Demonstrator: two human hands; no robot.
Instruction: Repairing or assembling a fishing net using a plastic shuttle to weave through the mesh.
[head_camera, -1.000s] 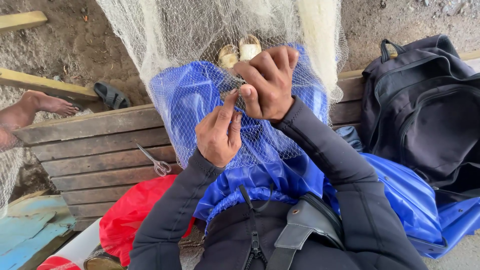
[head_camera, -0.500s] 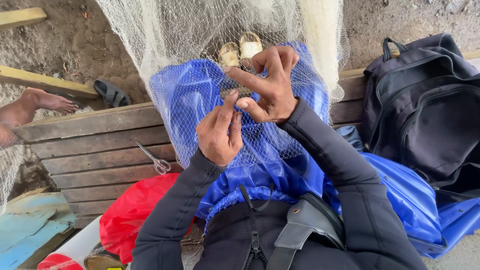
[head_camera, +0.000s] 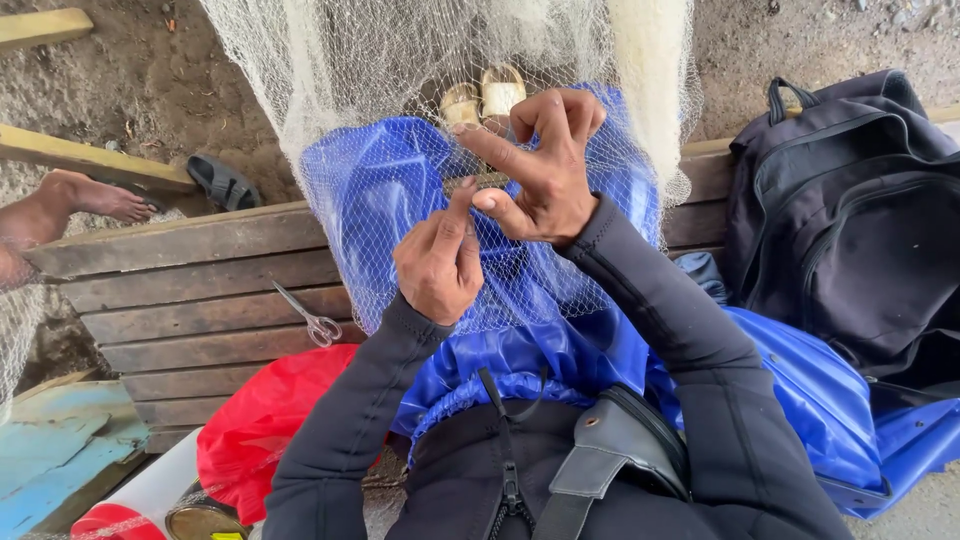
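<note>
Two hands are busy on the white fishing net (head_camera: 420, 70), which hangs down from the top of the view and drapes lengthwise over the blue-clad knees (head_camera: 400, 190) toward the person. Compared with a second ago, the right hand (head_camera: 545, 175) has dropped a little and spread its fingers more, forefinger pointing left with mesh pinched at the thumb. Smaller stuff: the left hand (head_camera: 440, 262) is mostly curled, thumb tip up against the right thumb, and scissors (head_camera: 310, 318) lie on the wooden tabletop (head_camera: 180, 300).
</note>
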